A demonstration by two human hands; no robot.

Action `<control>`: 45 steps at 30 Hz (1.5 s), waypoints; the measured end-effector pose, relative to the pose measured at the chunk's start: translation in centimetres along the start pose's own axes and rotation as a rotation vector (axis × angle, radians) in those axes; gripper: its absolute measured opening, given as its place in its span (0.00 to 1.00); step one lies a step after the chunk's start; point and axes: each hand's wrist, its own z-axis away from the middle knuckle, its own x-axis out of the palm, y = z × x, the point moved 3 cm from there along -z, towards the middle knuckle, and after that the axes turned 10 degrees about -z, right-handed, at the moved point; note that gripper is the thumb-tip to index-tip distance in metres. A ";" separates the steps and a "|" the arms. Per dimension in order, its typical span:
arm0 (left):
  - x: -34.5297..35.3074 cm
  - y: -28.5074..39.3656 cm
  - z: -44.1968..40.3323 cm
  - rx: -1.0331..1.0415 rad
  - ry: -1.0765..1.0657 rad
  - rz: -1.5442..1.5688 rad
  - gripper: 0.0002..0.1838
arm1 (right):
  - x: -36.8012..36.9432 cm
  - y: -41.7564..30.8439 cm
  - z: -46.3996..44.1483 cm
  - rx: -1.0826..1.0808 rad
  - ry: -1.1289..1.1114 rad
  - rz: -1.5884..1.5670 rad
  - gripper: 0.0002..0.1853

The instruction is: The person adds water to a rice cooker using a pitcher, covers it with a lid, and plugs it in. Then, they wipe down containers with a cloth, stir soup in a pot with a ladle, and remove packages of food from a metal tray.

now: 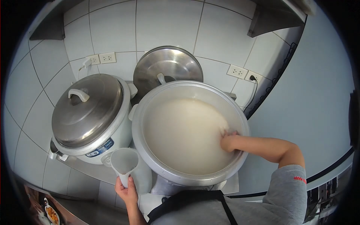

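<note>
My left hand [127, 190] is closed round the handle of a translucent plastic pitcher [139, 176], held upright in front of the rice cookers. My right hand [228, 141] reaches into a large round metal pot [150, 165], against its right inner side. Cloudy whitish water [183, 131] fills much of the pot. The fingers of that hand dip into the water, so whether they are spread or curled is hidden. What lies under the surface does not show.
A large rice cooker [125, 123] with its steel lid [90, 112] on stands at the left. Another steel lid [174, 62] leans against the tiled wall behind the pot. Wall sockets [107, 57] are at the back; a black plug [253, 78] sits at the right. A grey panel [296, 105] borders the right side.
</note>
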 end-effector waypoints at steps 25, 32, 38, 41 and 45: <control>0.1 0.6 0.0 0.048 0.029 -0.032 0.10 | -6.4 -3.1 2.9 -0.731 -0.882 -1.405 0.26; 0.1 -0.1 -0.2 0.154 0.047 -0.110 0.11 | -10.4 5.2 -6.7 -0.356 -0.454 -1.055 0.22; -0.1 0.2 0.1 0.054 0.044 -0.080 0.09 | -16.4 3.0 -13.5 -0.119 0.111 -0.297 0.15; -0.1 0.3 0.2 0.043 0.046 -0.093 0.09 | -19.8 -0.5 -15.4 -0.074 0.306 -0.085 0.15; 0.0 0.3 0.2 0.042 0.069 -0.084 0.09 | -23.7 -6.9 -22.5 0.002 0.305 0.058 0.14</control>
